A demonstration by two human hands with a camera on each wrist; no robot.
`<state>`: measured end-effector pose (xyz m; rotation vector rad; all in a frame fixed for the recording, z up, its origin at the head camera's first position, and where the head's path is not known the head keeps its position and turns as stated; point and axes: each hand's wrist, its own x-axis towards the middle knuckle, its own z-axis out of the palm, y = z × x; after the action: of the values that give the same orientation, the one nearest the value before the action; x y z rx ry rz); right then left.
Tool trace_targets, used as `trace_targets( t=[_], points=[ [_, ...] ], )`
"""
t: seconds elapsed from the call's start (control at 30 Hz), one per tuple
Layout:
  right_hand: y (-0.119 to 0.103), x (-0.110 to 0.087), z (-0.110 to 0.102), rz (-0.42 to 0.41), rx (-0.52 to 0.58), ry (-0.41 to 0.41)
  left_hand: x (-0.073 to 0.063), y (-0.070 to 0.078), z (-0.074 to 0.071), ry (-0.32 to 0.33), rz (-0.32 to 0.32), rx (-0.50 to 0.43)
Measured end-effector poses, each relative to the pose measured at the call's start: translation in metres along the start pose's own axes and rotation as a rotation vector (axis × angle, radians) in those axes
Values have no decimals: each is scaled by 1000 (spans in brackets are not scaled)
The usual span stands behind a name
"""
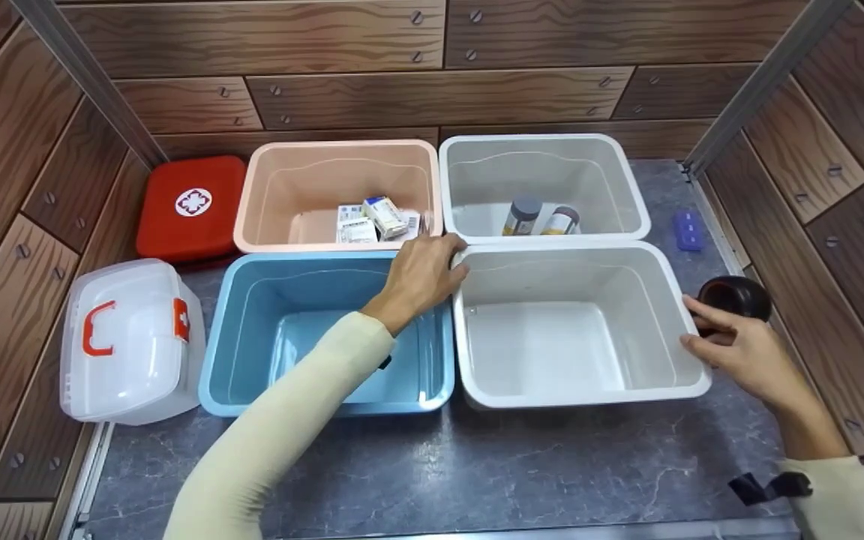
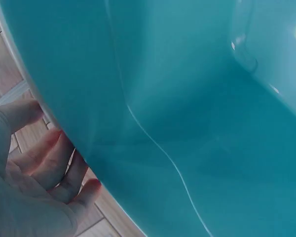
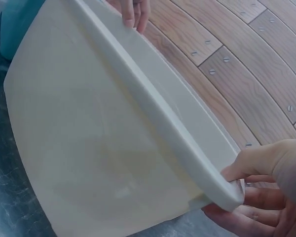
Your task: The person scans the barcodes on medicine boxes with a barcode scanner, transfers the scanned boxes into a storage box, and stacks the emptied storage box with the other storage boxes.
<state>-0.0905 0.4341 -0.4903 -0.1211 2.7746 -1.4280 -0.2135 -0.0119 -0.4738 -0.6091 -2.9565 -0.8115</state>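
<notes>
My left hand [image 1: 418, 276] grips the back left corner of the front white bin [image 1: 586, 397], its forearm crossing over the blue bin [image 1: 331, 409]. In the left wrist view, the left hand's curled fingers [image 2: 52, 165] lie along the blue bin's edge. My right hand [image 1: 751, 352] pinches the white bin's right rim. The right wrist view shows that thumb [image 3: 249, 160] at the rim, with the other fingers beneath it. Beside this hand is a round black container [image 1: 756, 298], partly hidden by the fingers.
Behind stand a peach bin [image 1: 334, 144] holding medicine boxes [image 1: 383, 217] and a grey bin [image 1: 537, 138] holding two capped bottles [image 1: 523, 215]. On the left are a red first-aid case [image 1: 169, 195] and a clear lidded box [image 1: 132, 367]. A purple pill organizer [image 1: 688, 230] lies on the right.
</notes>
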Motion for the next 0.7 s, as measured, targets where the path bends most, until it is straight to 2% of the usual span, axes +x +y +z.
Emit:
trace_targets(
  t=[0.2,0.43,0.53,0.7],
  points=[
    [-15,-2,-18,10,-44,47,0,5,-12,-26,-26,-188],
    [-44,-3,-39,1,-134,70,5,15,-34,-38,-44,-401],
    [-57,0,-48,-1,-118,80,7,18,-47,-21,-38,-444],
    [-79,6,-62,-20,-97,99,11,25,-72,21,-34,-442]
  ],
)
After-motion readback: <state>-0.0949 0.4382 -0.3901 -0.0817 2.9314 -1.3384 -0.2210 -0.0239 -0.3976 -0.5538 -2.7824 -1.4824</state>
